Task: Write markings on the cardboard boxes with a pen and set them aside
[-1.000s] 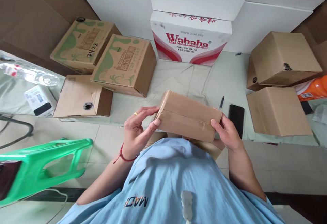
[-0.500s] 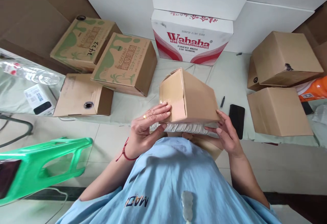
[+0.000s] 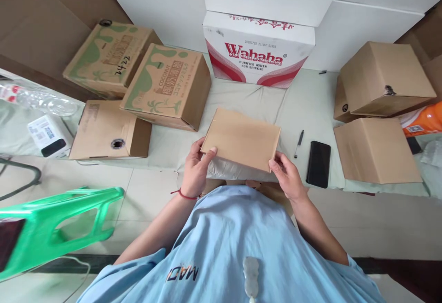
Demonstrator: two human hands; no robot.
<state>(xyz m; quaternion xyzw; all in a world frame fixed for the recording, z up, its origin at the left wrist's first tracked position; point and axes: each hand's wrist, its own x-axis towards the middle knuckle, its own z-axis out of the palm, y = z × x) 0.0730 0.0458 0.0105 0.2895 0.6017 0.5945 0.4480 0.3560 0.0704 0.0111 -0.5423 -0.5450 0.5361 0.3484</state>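
Between my hands, near the front edge of the cloth-covered surface, is a plain brown cardboard box with one broad face towards me. My left hand grips its left end, the thumb on the face and the fingers partly hidden behind. At the lower right corner my right hand holds the box between thumb and fingers. A black pen and a black phone lie to the right of the box.
Printed coconut cartons and a plain box stand at left, beside a white device and plastic bottle. A Wahaha carton stands behind. Brown boxes are at right. A green stool stands lower left.
The box has been turned, so a broad plain face now shows. My left hand has shifted to its left end, and my right hand has closed on its right corner.
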